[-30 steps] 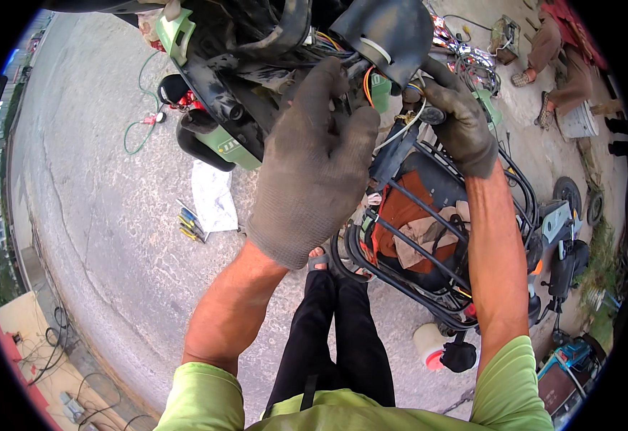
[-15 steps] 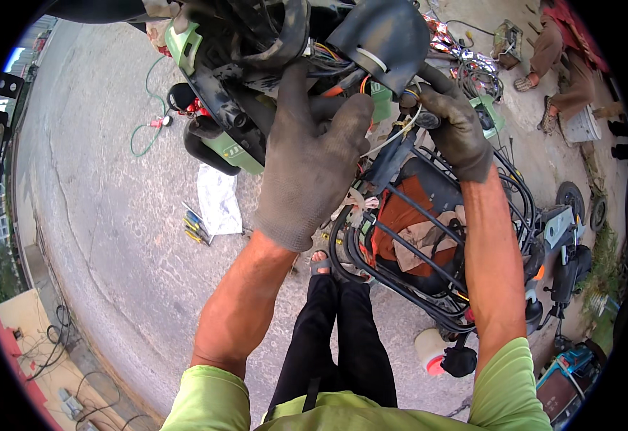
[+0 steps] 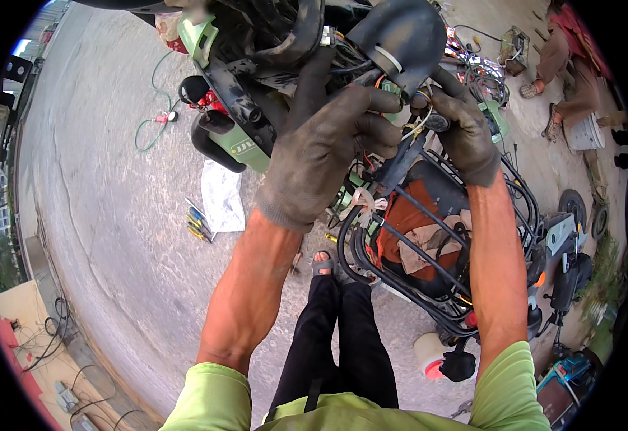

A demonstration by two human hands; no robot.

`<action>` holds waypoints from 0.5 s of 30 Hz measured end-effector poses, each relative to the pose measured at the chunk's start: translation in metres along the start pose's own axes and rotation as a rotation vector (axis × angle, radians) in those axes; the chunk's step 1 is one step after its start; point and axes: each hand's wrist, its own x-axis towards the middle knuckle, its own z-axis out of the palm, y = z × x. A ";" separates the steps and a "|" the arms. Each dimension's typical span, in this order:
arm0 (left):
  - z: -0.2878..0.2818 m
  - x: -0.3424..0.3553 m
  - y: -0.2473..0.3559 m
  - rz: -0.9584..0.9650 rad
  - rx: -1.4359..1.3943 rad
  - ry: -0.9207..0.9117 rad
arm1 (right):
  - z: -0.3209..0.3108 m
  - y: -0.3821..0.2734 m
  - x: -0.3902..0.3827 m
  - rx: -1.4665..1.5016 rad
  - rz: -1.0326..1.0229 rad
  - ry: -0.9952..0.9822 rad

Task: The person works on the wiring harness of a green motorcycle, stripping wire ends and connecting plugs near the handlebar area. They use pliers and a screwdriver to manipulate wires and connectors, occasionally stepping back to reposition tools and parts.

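Observation:
Both my hands wear dark grey work gloves and meet at a partly dismantled green-and-black scooter. My left hand (image 3: 324,147) has its fingers bent in, with the tips at thin coloured wires (image 3: 416,128); one finger points up beside a thick black tube (image 3: 303,43). On the other side of those wires my right hand (image 3: 466,133) is closed around the same bunch, next to a small round black part (image 3: 438,123). A rounded black cover (image 3: 403,43) hangs just above both hands. The exact grip of the fingertips is partly hidden.
Under my right forearm is a black tubular rack (image 3: 429,208) with brown cloth (image 3: 421,244) inside. Screwdrivers (image 3: 197,224) lie beside a white sheet (image 3: 222,197) on the concrete. A cable heap (image 3: 486,82) and another person's legs (image 3: 565,79) are at the upper right.
My left hand has turned and bent its fingers in toward the wires, where before they were more spread. The right hand stays at the wires. The whole view has shifted slightly.

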 end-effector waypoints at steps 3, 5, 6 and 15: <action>0.000 -0.005 0.007 -0.066 0.107 0.024 | -0.004 0.004 0.000 0.011 -0.013 -0.009; 0.004 -0.012 0.017 -0.137 0.280 0.096 | -0.009 0.006 -0.001 -0.004 -0.018 -0.014; 0.007 -0.015 0.020 -0.172 0.370 0.129 | -0.008 0.004 -0.001 -0.001 0.002 -0.009; 0.006 -0.001 0.017 -0.161 0.260 0.127 | -0.012 0.005 0.001 -0.028 0.055 -0.037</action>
